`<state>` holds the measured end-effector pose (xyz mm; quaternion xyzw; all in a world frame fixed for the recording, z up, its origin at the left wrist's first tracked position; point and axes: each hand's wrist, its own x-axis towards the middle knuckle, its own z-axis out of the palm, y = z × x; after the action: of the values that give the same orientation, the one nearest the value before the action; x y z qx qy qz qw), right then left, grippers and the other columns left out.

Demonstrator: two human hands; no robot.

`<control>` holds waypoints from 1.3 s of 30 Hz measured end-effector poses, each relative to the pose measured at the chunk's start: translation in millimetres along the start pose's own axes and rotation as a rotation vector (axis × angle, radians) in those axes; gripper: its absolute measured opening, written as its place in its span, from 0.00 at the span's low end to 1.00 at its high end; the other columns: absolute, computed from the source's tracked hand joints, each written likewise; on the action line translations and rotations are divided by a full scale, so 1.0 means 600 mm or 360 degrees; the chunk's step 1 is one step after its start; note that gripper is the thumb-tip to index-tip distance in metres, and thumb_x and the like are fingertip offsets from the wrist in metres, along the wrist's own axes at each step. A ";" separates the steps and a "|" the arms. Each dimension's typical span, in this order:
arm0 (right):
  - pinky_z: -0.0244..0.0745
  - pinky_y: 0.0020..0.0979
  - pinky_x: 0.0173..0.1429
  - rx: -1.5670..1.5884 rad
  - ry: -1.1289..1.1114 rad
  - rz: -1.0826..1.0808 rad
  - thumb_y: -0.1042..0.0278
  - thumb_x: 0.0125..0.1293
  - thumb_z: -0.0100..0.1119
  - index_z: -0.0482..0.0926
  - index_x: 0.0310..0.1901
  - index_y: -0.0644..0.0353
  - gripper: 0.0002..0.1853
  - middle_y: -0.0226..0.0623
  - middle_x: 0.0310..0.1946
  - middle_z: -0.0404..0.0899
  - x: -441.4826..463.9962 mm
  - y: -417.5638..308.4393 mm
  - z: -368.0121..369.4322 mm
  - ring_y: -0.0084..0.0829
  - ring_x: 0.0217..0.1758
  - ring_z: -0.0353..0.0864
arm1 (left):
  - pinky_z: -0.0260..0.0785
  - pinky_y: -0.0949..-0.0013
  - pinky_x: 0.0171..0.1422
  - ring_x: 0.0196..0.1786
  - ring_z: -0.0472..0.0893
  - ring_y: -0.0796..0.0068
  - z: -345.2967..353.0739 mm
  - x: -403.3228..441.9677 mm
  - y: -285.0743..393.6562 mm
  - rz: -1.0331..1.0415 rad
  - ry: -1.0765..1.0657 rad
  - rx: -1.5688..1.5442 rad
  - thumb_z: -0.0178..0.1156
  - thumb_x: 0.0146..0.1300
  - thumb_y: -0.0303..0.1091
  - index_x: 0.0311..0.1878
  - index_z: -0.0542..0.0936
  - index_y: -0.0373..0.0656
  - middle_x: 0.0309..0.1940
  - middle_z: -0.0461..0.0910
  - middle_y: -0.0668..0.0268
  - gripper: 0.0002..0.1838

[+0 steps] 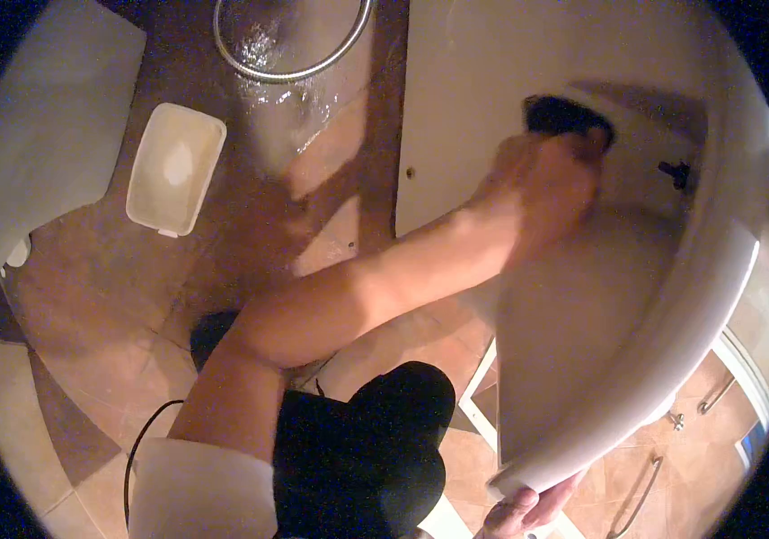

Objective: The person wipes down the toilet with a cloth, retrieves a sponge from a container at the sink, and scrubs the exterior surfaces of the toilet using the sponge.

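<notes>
My left hand (560, 175) reaches across from the lower left, bare forearm stretched out below a white sleeve. Its fingers are closed round a dark scrubbing pad or brush (569, 117), whose exact kind is unclear, against the inner face of a large white panel with a curved rim (672, 346). At the bottom, my right hand (533, 514) grips the lower end of that rim, thumb on the near side and fingers partly hidden behind. A small black fitting (675, 174) sits on the panel to the right of my left hand.
A rectangular white plastic tub (146, 184) with pale contents rests on the brown tiled floor. At the top, a metal shower hose (299, 75) loops over wet, shiny tiles. My dark-clothed legs (357, 449) are below. Metal handles (640, 499) show at lower right.
</notes>
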<state>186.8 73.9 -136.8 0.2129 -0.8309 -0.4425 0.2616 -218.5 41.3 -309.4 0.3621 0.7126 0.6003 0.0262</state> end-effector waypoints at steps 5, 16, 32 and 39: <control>0.71 0.18 0.30 0.0582 0.0008 0.0196 0.74 0.67 0.46 0.67 0.38 0.64 0.03 0.33 0.35 0.64 0.089 -0.003 0.043 0.25 0.27 0.71 | 0.74 0.56 0.29 0.27 0.79 0.52 0.016 0.027 -0.002 0.0159 0.0086 -0.0060 0.56 0.47 0.29 0.32 0.78 0.35 0.23 0.78 0.52 0.09; 0.79 0.29 0.30 0.0782 -0.0238 0.0190 0.73 0.66 0.45 0.63 0.42 0.67 0.07 0.43 0.37 0.69 0.063 0.002 0.017 0.33 0.37 0.74 | 0.75 0.58 0.33 0.31 0.81 0.55 0.025 -0.012 -0.013 -0.0115 0.0306 -0.0242 0.53 0.52 0.27 0.37 0.79 0.38 0.27 0.79 0.52 0.10; 0.83 0.46 0.42 0.1205 -0.1521 0.1477 0.62 0.69 0.37 0.60 0.54 0.74 0.21 0.72 0.48 0.66 0.289 -0.002 0.068 0.57 0.45 0.77 | 0.73 0.58 0.26 0.22 0.79 0.59 0.051 -0.025 -0.023 0.0103 0.0640 -0.0544 0.55 0.51 0.28 0.30 0.80 0.38 0.21 0.78 0.55 0.07; 0.85 0.40 0.24 0.0851 -0.0344 -0.0030 0.74 0.67 0.39 0.63 0.43 0.73 0.09 0.64 0.31 0.73 0.151 0.021 0.057 0.51 0.29 0.81 | 0.73 0.60 0.29 0.25 0.78 0.54 0.023 0.035 -0.001 0.0336 0.0247 -0.0251 0.57 0.47 0.28 0.30 0.81 0.41 0.23 0.78 0.57 0.07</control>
<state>93.9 48.6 -119.7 0.2335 -0.9392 -0.2302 0.1019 -228.1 64.1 -305.4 0.3845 0.6210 0.6800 -0.0639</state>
